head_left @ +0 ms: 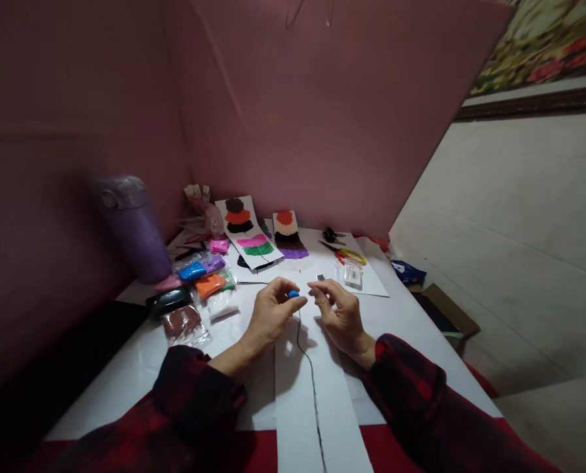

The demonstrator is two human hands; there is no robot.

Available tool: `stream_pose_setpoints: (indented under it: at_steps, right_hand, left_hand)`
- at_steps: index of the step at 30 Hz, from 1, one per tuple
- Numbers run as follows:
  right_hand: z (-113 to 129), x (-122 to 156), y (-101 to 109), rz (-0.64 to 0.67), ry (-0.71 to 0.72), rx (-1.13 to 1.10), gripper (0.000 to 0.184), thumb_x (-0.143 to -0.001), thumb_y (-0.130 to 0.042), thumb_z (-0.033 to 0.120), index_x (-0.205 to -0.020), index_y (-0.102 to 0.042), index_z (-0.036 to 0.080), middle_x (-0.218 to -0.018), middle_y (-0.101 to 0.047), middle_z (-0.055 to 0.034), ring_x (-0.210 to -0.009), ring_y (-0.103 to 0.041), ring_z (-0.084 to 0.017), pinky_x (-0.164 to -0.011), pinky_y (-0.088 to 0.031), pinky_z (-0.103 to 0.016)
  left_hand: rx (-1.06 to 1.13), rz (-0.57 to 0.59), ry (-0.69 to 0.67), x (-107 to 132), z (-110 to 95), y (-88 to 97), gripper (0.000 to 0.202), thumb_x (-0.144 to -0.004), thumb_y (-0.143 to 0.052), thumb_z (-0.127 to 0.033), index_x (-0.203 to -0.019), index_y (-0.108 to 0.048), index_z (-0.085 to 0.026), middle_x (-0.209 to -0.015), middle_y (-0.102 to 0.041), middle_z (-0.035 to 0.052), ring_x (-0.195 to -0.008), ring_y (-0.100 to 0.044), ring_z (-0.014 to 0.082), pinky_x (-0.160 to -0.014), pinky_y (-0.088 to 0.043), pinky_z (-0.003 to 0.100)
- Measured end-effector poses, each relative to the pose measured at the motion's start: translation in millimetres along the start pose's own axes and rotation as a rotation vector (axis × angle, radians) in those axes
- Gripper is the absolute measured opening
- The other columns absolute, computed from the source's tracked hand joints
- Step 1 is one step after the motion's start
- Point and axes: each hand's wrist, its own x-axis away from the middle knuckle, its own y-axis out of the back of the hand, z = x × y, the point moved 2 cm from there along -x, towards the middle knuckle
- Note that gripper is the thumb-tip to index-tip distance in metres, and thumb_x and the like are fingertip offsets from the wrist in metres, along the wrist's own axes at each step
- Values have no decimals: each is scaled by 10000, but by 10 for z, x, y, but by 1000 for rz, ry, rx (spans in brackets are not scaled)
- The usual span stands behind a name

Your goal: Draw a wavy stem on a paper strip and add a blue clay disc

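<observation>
My left hand [272, 311] pinches a small lump of blue modelling clay [293, 294] between thumb and fingertips. A few centimetres to its right, my right hand [339, 311] has its thumb and fingers pressed together; whatever they hold, if anything, is too small to make out. Both hands are raised over a long white paper strip [293, 401] with a wavy black line [314, 387] running down it. Left of my left hand lie clear packets of modelling clay, among them a blue packet [192, 270], an orange packet [209, 285], a white packet [223, 304] and a brown packet [181, 322].
Cards with coloured bands [250, 231] lie at the back of the white table [396, 348]. Scissors [349, 255], a small white packet [353, 276] and keys [331, 234] are at the back right. A purple bottle [138, 230] stands at the left, by the pink wall panel.
</observation>
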Motion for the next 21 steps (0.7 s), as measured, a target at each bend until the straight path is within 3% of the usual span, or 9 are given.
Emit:
stream_pose_setpoints:
  at_steps: [2, 5, 8, 10, 12, 16, 18, 21]
  right_hand:
    - [32, -65, -109, 22, 54, 6, 147, -922, -498, 195, -972, -636, 199, -833, -649, -57, -766, -618, -180, -656, -491, -302]
    - [69, -98, -235, 32, 110, 15, 175, -924, -474, 164, -1033, -607, 197, -944, -625, -88, -881, -605, -203, -727, -506, -337]
    - [70, -45, -241, -2, 110, 50, 240, -913, -477, 149, -1132, -558, 201, -1074, -579, -121, -987, -584, -229, -742, -521, -359]
    - [68, 3, -198, 4, 122, 66, 284, -899, -490, 136, -1167, -540, 215, -1105, -568, -123, -1010, -582, -235, -719, -531, -349]
    - [73, 33, -151, 26, 144, 66, 297, -888, -500, 121, -1164, -546, 223, -1088, -579, -111, -1005, -589, -231, -700, -539, -335]
    - [88, 37, -114, 58, 188, 61, 273, -875, -536, 129, -1133, -568, 212, -1058, -598, -104, -987, -602, -226, -668, -553, -319]
    - [84, 28, -116, 47, 188, 61, 263, -870, -550, 134, -1122, -571, 207, -1061, -595, -107, -988, -602, -227, -667, -559, -323]
    - [75, 26, -115, 27, 180, 60, 245, -871, -551, 133, -1103, -571, 209, -1059, -593, -106, -985, -603, -226, -686, -564, -336]
  left_hand:
    - [-21, -14, 1, 3, 3, 12, 231, -733, -694, -347, -678, -577, -155, -507, -478, -65, -421, -389, 63, -413, -321, 188]
    - [-1, -15, -4, 0, 3, 31, 239, -797, -621, -375, -731, -627, -146, -508, -504, -45, -443, -434, 85, -453, -370, 207]
    - [78, -38, -9, -14, 25, 55, 233, -693, -715, -274, -877, -650, -147, -669, -608, -8, -572, -537, 117, -543, -455, 229]
    - [108, -82, -7, -20, 50, 73, 293, -630, -762, -232, -873, -619, -153, -713, -605, -13, -600, -541, 114, -533, -452, 218]
    - [88, -88, 19, -19, 70, 76, 255, -661, -758, -286, -787, -580, -153, -622, -548, -41, -519, -488, 91, -465, -396, 197]
    - [29, 32, 65, -3, 52, 30, 341, -785, -622, -464, -691, -578, -139, -485, -469, -58, -405, -401, 71, -410, -316, 201]
    - [58, 48, 73, -2, 33, 16, 310, -724, -683, -426, -761, -627, -123, -570, -565, -22, -474, -486, 90, -469, -388, 213]
    - [144, -46, 90, -14, 33, 35, 369, -528, -815, -277, -811, -629, -131, -731, -640, 8, -619, -566, 117, -558, -454, 222]
